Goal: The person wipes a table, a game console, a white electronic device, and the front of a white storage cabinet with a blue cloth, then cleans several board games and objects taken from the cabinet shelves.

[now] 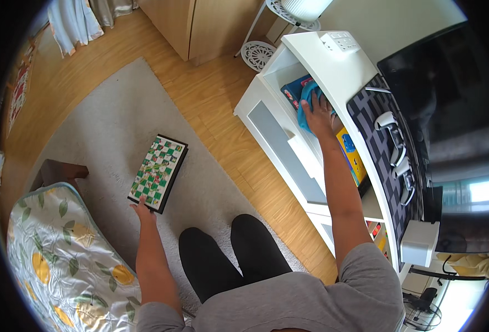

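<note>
A snakes and ladders board game box (158,172), with a green and white checkered top and dark sides, is held at its near end by my left hand (143,207) above the grey rug. My right hand (320,113) reaches into the upper compartment of the white cabinet and rests on a bundled teal cloth item (305,112); whether its fingers grip it is unclear. A dark blue box (295,88) lies in the compartment beside the teal item. A yellow box (351,155) is farther along the same compartment, partly behind my right forearm.
The white cabinet (315,54) carries a television (443,103), white game controllers (389,128) and a white power strip (340,41). Its front flap (277,145) hangs down. A lemon-print cover (70,257) lies at left, near a dark wooden leg (74,171). A white plant stand (259,54) stands beyond.
</note>
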Demonstrator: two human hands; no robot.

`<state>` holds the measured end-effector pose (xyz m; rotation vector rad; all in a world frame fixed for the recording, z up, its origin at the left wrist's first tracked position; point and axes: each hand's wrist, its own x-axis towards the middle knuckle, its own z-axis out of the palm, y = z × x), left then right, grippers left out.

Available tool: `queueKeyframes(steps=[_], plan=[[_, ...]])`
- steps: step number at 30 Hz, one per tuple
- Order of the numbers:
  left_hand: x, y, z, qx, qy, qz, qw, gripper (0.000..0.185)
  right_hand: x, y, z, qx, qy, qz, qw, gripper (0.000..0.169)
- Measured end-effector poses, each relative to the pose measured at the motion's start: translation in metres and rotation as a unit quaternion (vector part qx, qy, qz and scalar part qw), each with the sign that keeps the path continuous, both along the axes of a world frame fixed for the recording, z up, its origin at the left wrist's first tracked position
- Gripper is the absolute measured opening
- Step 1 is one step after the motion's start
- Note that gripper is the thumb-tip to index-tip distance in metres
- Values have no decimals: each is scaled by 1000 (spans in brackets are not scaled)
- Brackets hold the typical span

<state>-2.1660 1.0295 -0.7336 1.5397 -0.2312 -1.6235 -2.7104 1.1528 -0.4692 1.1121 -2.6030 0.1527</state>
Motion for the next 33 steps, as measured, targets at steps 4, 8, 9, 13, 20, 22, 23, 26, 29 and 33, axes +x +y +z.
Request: queueKeyframes(steps=[4, 8, 9, 13, 20, 22, 23, 26, 29, 33], plan=[[-17, -5, -9, 80, -188, 48, 978, 61, -2, -2, -13, 36, -70, 23, 997, 74], [-77, -10, -59, -89, -179, -97, 975, 45, 84, -41, -9, 23, -79, 150, 985, 68], [-150, 3, -31, -166, -29, -206, 964, 46, 94, -26, -15, 28, -82, 150, 985, 67], [-341, 32, 164, -99, 429, -313, 842, 59, 130, 6, -8, -12, -178, 192, 965, 63], [-312, 28, 183, -127, 373, -223, 892, 56, 145, -8, -9, -8, -173, 315, 933, 62], [-286, 39, 188, -122, 322, -210, 915, 51, 95, -11, -22, -21, -133, 286, 949, 59], [-282, 46, 194, -119, 302, -207, 923, 49, 61, -8, -27, -34, -98, 249, 963, 58], [-278, 60, 190, -172, 255, -244, 920, 55, 6, -21, -9, -76, -80, 102, 989, 54], [-279, 59, 204, -165, 232, -281, 917, 58, 9, -28, 1, -64, -143, 126, 980, 54], [-255, 53, 206, -158, 227, -252, 927, 55, 163, -30, -9, 4, -100, 403, 910, 46]])
